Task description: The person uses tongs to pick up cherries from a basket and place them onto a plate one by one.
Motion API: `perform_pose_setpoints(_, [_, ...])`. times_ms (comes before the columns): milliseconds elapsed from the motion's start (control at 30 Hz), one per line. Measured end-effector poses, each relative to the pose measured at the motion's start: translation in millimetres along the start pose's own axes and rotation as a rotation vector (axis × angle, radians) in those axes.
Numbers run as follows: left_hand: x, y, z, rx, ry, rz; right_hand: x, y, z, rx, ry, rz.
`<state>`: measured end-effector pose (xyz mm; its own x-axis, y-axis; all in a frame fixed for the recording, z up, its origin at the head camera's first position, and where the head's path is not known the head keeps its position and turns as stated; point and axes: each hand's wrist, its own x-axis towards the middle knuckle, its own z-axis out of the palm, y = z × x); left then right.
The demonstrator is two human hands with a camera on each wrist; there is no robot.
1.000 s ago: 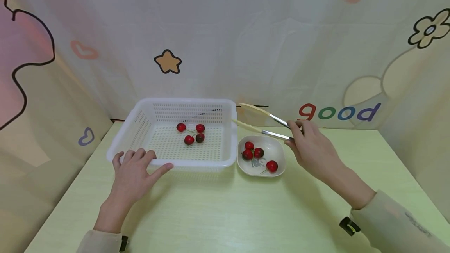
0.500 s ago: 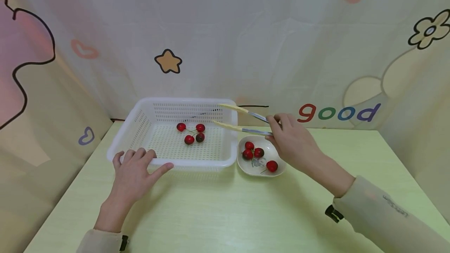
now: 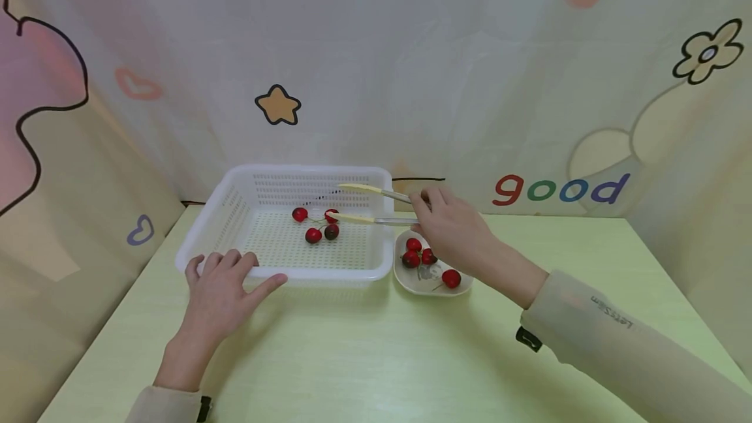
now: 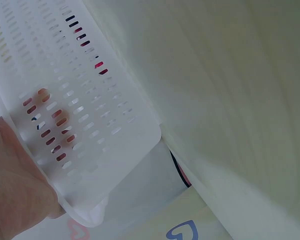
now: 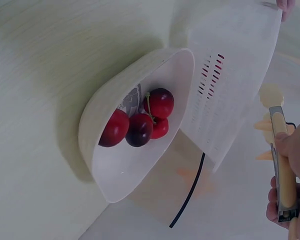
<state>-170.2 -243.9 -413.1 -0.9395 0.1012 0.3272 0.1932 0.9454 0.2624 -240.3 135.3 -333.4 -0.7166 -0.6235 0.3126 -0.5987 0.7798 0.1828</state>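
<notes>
**Held tongs (image 3: 382, 220) spread over four cherries (image 3: 313, 235) in a white slotted basket (image 3: 329, 273)**

Clamped the right hand (image 3: 449, 224) round the metal arms of the tongs, and pointed the pale-yellow tips (image 3: 355, 187) leftward past the basket's right wall, apart from each other. Overlapped one cherry with the nearer tip in the head view; could not tell touching from hovering.

Hooked the left hand (image 3: 220, 296) over the left part of the basket's near rim, dipping the fingers inside and stretching the thumb out along the rim. Glimpsed those fingers through the slots in the left wrist view. Held the two hands well apart.

Had the basket standing on a pale-green worktop (image 3: 364, 351), with a small white dish (image 3: 420, 284) just beside its right end, partly hidden by the right hand. Counted four more cherries (image 3: 451, 279) in the dish: three clustered toward the back left, one apart near the front right. Wore long light sleeves (image 3: 634, 351). Faced a pale curtain (image 3: 364, 83) printed with a star (image 3: 278, 105) and the coloured word "good" (image 3: 561, 189).
</notes>
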Motion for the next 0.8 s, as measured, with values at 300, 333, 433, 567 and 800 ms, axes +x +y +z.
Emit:
perform_pose_setpoints(300, [-0.8,-0.4,0.4,-0.005,0.006,-0.001,36.3,-14.6,6.9,-0.019,-0.097,0.005])
perform_pose_setpoints(333, [-0.9,-0.3,0.5,-0.005,0.006,-0.001,39.8,-16.7,7.6,-0.010,-0.116,0.017])
perform_pose_setpoints(433, [-1.0,-0.2,0.6,-0.007,0.005,0.000,50.0,-23.7,9.1,-0.007,-0.177,0.042])
perform_pose_setpoints(567, [-0.9,-0.6,1.1,-0.009,0.007,0.003,63.4,-33.1,10.2,-0.012,-0.230,0.061])
perform_pose_setpoints(800, [-1.0,-1.9,1.4,-0.001,0.003,0.004,85.0,-46.1,17.3,0.017,-0.297,0.076])
